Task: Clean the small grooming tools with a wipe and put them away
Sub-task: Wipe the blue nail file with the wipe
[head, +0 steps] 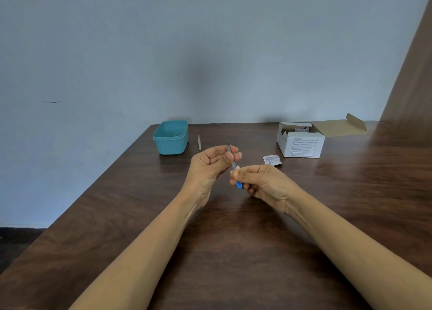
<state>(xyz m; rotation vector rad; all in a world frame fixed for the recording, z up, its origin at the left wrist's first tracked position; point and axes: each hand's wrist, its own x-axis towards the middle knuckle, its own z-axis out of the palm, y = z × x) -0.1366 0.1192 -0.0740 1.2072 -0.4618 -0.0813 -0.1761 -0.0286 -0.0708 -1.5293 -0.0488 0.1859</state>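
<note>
Though apart: tub, tweezers, box.

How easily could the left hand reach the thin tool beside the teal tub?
Probably yes: nothing lies between the left hand and the thin tool by the teal tub. But it is pinching the blue-handled tool that the right hand grips with a wipe, so it must let go.

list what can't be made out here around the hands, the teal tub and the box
Head view only.
- Wipe: mostly hidden by fingers of the right hand; only a white scrap shows.
- Blue-handled tool: the left hand and right hand cover parts of it; type unclear.
- Teal tub: near wall hides its floor; speck inside too small to name.
- Box: label print too small; contents shadowed.
</note>
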